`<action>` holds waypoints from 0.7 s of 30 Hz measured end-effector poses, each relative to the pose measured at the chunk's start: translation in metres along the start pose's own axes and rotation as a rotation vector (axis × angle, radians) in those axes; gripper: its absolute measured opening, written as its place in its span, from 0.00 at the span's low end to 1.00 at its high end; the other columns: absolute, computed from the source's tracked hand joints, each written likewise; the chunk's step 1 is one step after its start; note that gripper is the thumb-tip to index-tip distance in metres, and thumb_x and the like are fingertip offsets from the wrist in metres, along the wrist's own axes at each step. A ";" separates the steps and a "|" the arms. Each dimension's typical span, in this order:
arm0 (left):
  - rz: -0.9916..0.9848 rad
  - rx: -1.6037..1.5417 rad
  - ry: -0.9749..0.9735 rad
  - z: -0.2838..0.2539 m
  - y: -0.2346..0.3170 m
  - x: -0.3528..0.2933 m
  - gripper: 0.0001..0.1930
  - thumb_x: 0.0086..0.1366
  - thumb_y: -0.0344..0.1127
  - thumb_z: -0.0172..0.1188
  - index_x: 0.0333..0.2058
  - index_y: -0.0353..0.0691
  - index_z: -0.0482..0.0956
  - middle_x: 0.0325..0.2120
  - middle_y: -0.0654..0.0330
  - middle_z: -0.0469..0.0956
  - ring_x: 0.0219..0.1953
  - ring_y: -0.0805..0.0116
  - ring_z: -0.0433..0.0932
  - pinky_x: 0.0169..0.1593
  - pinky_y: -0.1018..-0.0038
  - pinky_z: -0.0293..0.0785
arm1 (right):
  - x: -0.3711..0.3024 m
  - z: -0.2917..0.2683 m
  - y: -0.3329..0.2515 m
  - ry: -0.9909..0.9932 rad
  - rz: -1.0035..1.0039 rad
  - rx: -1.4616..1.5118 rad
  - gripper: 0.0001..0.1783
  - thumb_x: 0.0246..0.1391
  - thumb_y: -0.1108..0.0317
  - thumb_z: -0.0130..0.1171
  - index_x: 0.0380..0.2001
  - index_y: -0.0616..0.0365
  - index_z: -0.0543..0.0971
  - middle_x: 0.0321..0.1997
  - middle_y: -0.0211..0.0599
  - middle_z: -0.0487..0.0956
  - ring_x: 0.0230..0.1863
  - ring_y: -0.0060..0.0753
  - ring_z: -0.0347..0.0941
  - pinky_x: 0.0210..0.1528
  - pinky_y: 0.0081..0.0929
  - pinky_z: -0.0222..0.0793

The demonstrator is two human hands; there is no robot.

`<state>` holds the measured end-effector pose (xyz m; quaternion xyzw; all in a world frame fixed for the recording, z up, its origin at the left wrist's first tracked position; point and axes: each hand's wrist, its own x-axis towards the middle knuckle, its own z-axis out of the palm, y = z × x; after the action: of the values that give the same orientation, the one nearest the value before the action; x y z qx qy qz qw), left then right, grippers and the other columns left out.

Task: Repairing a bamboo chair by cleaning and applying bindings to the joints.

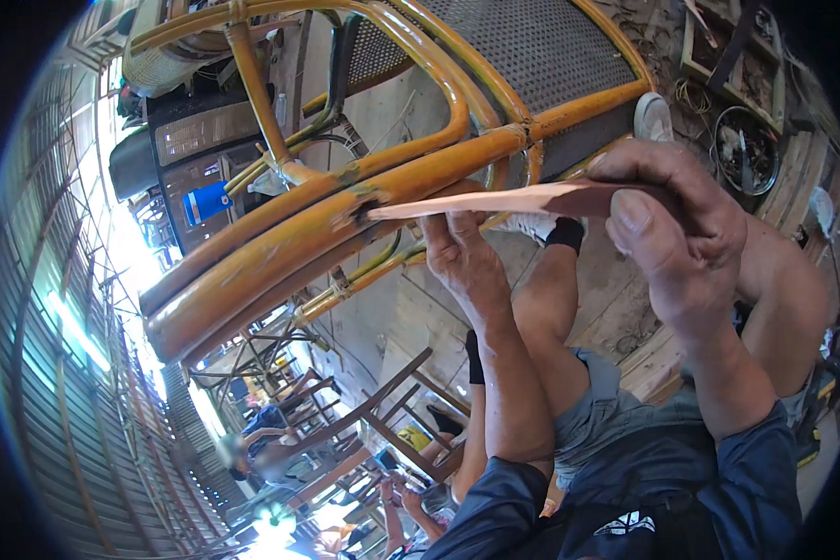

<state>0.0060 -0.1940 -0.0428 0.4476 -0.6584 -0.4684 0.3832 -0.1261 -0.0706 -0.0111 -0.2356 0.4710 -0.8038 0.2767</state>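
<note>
My right hand (pixel 677 233) grips the wide end of a flat, tapered pinkish-brown strip (pixel 523 201), thumb pressed on its face. The strip's narrow tip points left and meets a dark, frayed notch in a bent rattan pole (pixel 280 252). Below the pole, my left hand (pixel 467 266) is raised with its fingers curled at the strip's middle; the strip partly hides the fingertips. The pole belongs to a glossy yellow-brown rattan chair frame with a woven dark mesh panel (pixel 560 56). What the strip is made of I cannot tell.
A metal basin (pixel 745 149) and a wooden tray of scraps (pixel 737 61) lie at the far right. One blue container (pixel 207 203) stands beyond the chair at left. Wooden chair frames (pixel 411 411) and other people (pixel 271 453) appear lower left, beside a corrugated wall (pixel 75 373).
</note>
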 end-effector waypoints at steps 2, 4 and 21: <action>-0.048 -0.011 0.034 0.003 0.005 0.000 0.11 0.67 0.37 0.49 0.40 0.34 0.71 0.33 0.63 0.73 0.36 0.79 0.68 0.44 0.81 0.64 | 0.003 0.001 0.001 0.037 -0.046 0.018 0.15 0.54 0.68 0.52 0.41 0.68 0.71 0.30 0.32 0.73 0.23 0.09 0.60 0.25 0.08 0.56; -0.013 -0.025 0.012 0.002 0.003 0.001 0.12 0.66 0.36 0.50 0.42 0.33 0.70 0.34 0.63 0.73 0.36 0.78 0.68 0.44 0.81 0.64 | 0.006 0.005 -0.007 0.066 -0.068 -0.014 0.14 0.55 0.69 0.50 0.41 0.68 0.71 0.27 0.30 0.73 0.22 0.10 0.60 0.24 0.09 0.56; -0.021 -0.024 -0.083 -0.016 -0.004 0.000 0.15 0.67 0.40 0.49 0.46 0.35 0.68 0.38 0.61 0.72 0.40 0.75 0.69 0.45 0.78 0.67 | -0.012 0.003 -0.030 -0.245 -0.413 -0.551 0.14 0.43 0.76 0.55 0.37 0.68 0.74 0.30 0.42 0.78 0.23 0.29 0.75 0.26 0.20 0.70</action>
<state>0.0219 -0.1994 -0.0417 0.4299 -0.6634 -0.4983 0.3560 -0.1218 -0.0523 0.0155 -0.4861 0.5759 -0.6512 0.0893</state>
